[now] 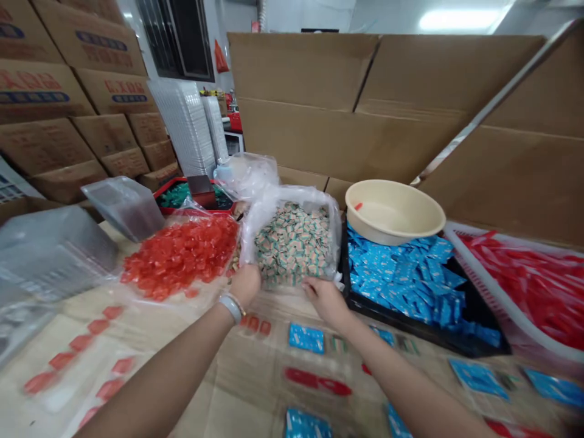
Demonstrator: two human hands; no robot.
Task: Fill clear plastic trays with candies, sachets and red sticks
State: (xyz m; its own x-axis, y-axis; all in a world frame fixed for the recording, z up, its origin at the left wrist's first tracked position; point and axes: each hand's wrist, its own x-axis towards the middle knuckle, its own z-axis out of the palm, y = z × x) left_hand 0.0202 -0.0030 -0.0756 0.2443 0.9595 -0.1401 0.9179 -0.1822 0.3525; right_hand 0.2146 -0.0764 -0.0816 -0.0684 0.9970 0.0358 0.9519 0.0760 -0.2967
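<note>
A clear plastic bag lies open in the middle, filled with many small green-and-beige packets. My left hand, with a grey band at its wrist, is closed on the bag's near left edge. At the near right edge, my right hand pinches the plastic, its fingertips against the front of the bag. Left of the bag spreads a heap of red-wrapped pieces. To its right, a black tray holds blue packets.
A cream basin rests on the blue packets. At the right stands a white basket of red packets. Clear plastic containers and stacked cartons are at left; a cardboard wall rises behind. Sorted packets lie in front.
</note>
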